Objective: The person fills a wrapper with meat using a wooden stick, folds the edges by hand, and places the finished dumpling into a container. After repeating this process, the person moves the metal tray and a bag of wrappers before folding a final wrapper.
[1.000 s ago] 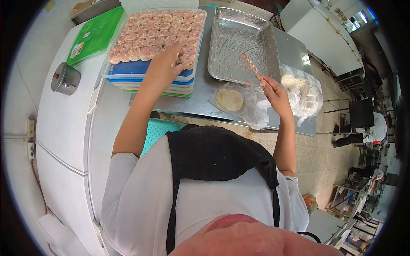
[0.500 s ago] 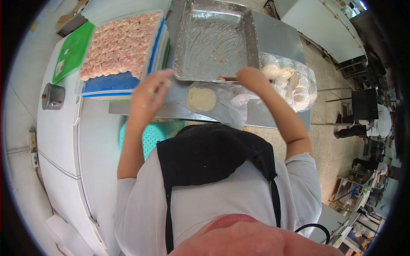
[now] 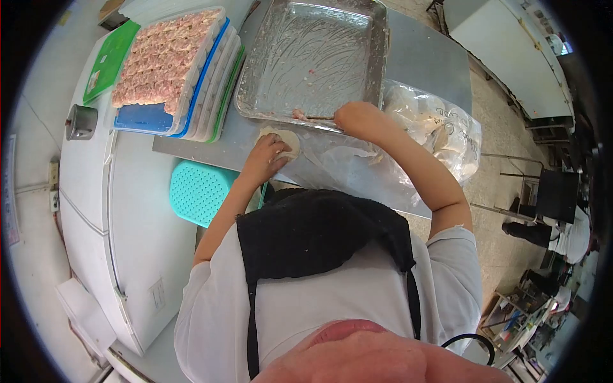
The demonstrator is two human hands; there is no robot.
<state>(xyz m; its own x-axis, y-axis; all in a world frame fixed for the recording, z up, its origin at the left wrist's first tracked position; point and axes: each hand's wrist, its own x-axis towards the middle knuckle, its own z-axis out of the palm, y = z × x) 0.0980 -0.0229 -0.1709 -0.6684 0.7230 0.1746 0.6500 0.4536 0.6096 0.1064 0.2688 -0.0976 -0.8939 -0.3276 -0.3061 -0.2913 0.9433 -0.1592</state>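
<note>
My left hand (image 3: pixel 267 156) lies over the round dough wrappers (image 3: pixel 288 142) at the table's front edge, its fingers touching them. My right hand (image 3: pixel 357 120) is closed around a thin utensil (image 3: pixel 319 117), whose tip carries a bit of meat filling over the near edge of the metal tray (image 3: pixel 246 102). Thin smears and specks of filling cover the tray's bottom. At the left, filled dumplings (image 3: pixel 167 57) stand in rows in the top container of a stack, with a strip of blue base (image 3: pixel 145 119) bare at the near end.
A clear bag of dough wrappers (image 3: pixel 440 131) lies right of the tray. Thin plastic (image 3: pixel 345 159) covers the table's front. At the left are a green lid (image 3: pixel 110 62) and a metal pot (image 3: pixel 82 122). A turquoise perforated stool (image 3: pixel 199 191) is below. Other people are far right.
My left hand has moved from the dumpling container to the wrappers. My right hand has brought the utensil down to the tray's near edge. The view has shifted.
</note>
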